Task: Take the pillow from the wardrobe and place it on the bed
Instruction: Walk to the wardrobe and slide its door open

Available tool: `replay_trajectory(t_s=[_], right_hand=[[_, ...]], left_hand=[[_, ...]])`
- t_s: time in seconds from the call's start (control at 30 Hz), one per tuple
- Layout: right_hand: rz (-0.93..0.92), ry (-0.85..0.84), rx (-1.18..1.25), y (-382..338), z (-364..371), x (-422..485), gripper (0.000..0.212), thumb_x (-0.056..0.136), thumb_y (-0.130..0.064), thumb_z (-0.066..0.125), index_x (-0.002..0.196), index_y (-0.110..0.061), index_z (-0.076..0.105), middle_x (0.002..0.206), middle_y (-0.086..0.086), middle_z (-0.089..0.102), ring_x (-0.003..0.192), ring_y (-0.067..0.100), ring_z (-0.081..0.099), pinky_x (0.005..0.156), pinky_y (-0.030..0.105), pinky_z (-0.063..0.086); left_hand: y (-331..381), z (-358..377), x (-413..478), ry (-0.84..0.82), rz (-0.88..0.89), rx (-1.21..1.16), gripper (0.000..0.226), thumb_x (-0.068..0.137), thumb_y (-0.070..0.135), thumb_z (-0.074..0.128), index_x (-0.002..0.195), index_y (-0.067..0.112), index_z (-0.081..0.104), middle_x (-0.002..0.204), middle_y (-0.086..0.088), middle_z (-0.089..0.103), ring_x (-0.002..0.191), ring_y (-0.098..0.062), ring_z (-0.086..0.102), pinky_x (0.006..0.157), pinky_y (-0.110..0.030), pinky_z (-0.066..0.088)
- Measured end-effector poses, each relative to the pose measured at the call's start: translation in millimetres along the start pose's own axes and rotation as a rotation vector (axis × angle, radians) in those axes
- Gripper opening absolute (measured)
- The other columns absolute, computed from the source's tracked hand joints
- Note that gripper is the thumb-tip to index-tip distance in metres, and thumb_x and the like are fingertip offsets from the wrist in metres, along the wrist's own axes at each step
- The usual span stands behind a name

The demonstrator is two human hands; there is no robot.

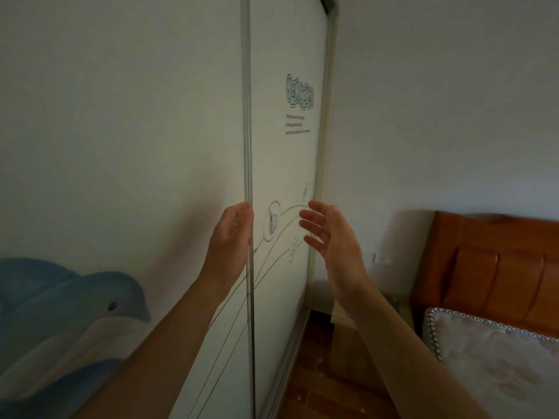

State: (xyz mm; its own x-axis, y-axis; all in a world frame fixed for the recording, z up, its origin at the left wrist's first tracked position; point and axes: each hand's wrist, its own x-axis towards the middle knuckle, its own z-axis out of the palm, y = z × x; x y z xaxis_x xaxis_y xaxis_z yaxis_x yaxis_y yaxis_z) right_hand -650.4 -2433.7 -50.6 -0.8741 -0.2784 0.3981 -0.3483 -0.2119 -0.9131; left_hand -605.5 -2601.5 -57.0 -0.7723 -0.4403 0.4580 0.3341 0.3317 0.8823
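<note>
We face a white sliding wardrobe [127, 131] at close range, and its doors fill the left and middle of the view. The left door carries a painted blue dolphin [90, 303] low down. The right door panel [284, 164] shows thin curved line drawings and, higher up, a small block of blurred lettering. A slim silver metal door edge [247, 116] runs upright between the two panels. Our left hand [231, 237] is raised to it, with its fingers curled round that edge and gripping it. Our right hand [332, 237] hovers just to the right, in front of the right door panel. It is open with fingers spread and holds nothing, and we cannot tell whether it touches the panel. The doors cover the inside of the wardrobe, so the pillow there is hidden from us. On the right is the bed, with an orange-brown wooden headboard [490, 261] against the pale wall. A pale patterned cushion with braided trim [499, 358] lies just in front of the headboard. A reddish-brown floor [320, 373] shows between wardrobe and bed
</note>
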Motion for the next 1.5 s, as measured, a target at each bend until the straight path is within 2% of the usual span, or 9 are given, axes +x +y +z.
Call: replay_trajectory(t_s=[0.13, 0.33, 0.5, 0.67, 0.77, 0.87, 1.1, 1.33, 1.5], right_hand=[[-0.032, -0.077, -0.001, 28, -4, 50, 0.036, 0.102, -0.044, 0.037, 0.131, -0.029, 0.052, 0.129, -0.006, 0.062, 0.12, 0.011, 0.058, 0.104, 0.038, 0.048], [-0.098, -0.189, -0.019, 63, 4, 131, 0.03, 0.098, -0.025, 0.055, 0.127, -0.032, 0.055, 0.123, -0.009, 0.063, 0.11, 0.002, 0.06, 0.086, 0.017, 0.049], [-0.115, -0.275, -0.043, 89, 26, 176, 0.034, 0.094, -0.016, 0.062, 0.126, -0.028, 0.057, 0.118, -0.009, 0.062, 0.109, 0.005, 0.06, 0.076, 0.007, 0.046], [-0.207, -0.386, -0.125, 111, 50, 198, 0.041, 0.09, -0.021, 0.068, 0.128, -0.022, 0.055, 0.117, -0.007, 0.061, 0.106, 0.01, 0.06, 0.087, 0.021, 0.051], [-0.283, -0.408, -0.116, 120, 61, 208, 0.036, 0.086, -0.019, 0.073, 0.12, -0.02, 0.06, 0.107, -0.006, 0.066, 0.093, 0.002, 0.064, 0.079, 0.013, 0.05], [-0.359, -0.336, -0.101, 129, 66, 216, 0.027, 0.083, -0.011, 0.075, 0.103, -0.024, 0.062, 0.087, -0.014, 0.065, 0.082, -0.011, 0.062, 0.072, 0.003, 0.046], [-0.426, -0.239, -0.204, 142, 59, 249, 0.019, 0.08, -0.016, 0.078, 0.092, -0.021, 0.064, 0.08, -0.009, 0.065, 0.073, -0.004, 0.062, 0.07, 0.005, 0.047], [-0.41, -0.169, -0.308, 159, 42, 293, 0.016, 0.081, -0.016, 0.076, 0.093, -0.012, 0.067, 0.081, -0.005, 0.069, 0.073, 0.005, 0.065, 0.071, 0.02, 0.055], [-0.394, -0.138, -0.325, 174, 31, 327, 0.014, 0.083, -0.017, 0.074, 0.095, -0.013, 0.067, 0.082, -0.007, 0.068, 0.074, 0.0, 0.064, 0.071, 0.016, 0.053]], left_hand=[[-14, 21, 26, 0.059, 0.007, 0.089, 0.065, 0.086, 0.06, 0.041, 0.145, 0.036, 0.031, 0.15, 0.012, 0.039, 0.126, -0.008, 0.046, 0.105, -0.041, 0.043], [-22, 44, 74, 0.169, -0.042, 0.203, 0.057, 0.095, 0.052, 0.041, 0.148, 0.035, 0.028, 0.131, 0.019, 0.039, 0.126, -0.011, 0.044, 0.101, -0.034, 0.037], [-17, 63, 103, 0.263, -0.009, 0.234, 0.048, 0.098, 0.036, 0.048, 0.144, 0.029, 0.036, 0.136, 0.014, 0.046, 0.128, -0.004, 0.043, 0.099, -0.025, 0.036], [-25, 58, 111, 0.319, -0.033, 0.204, 0.056, 0.096, 0.006, 0.05, 0.147, 0.023, 0.035, 0.146, 0.008, 0.046, 0.132, -0.002, 0.044, 0.098, -0.016, 0.043], [-30, 56, 116, 0.288, -0.041, 0.207, 0.062, 0.093, -0.003, 0.048, 0.147, 0.026, 0.035, 0.143, 0.013, 0.046, 0.132, 0.001, 0.043, 0.108, -0.022, 0.04], [-33, 54, 126, 0.259, -0.046, 0.172, 0.065, 0.09, -0.011, 0.046, 0.146, 0.02, 0.036, 0.144, 0.007, 0.047, 0.132, -0.001, 0.044, 0.101, -0.011, 0.04], [-44, 68, 158, 0.223, 0.016, 0.207, 0.064, 0.089, -0.014, 0.043, 0.146, 0.014, 0.038, 0.143, 0.001, 0.05, 0.133, -0.008, 0.045, 0.113, -0.03, 0.036], [-68, 95, 197, 0.146, 0.027, 0.212, 0.07, 0.087, -0.014, 0.043, 0.149, 0.017, 0.033, 0.15, 0.002, 0.042, 0.138, -0.006, 0.038, 0.114, -0.025, 0.031], [-86, 122, 232, 0.174, 0.027, 0.236, 0.07, 0.087, -0.014, 0.043, 0.148, 0.02, 0.034, 0.15, 0.003, 0.042, 0.137, -0.005, 0.038, 0.104, -0.009, 0.032]])
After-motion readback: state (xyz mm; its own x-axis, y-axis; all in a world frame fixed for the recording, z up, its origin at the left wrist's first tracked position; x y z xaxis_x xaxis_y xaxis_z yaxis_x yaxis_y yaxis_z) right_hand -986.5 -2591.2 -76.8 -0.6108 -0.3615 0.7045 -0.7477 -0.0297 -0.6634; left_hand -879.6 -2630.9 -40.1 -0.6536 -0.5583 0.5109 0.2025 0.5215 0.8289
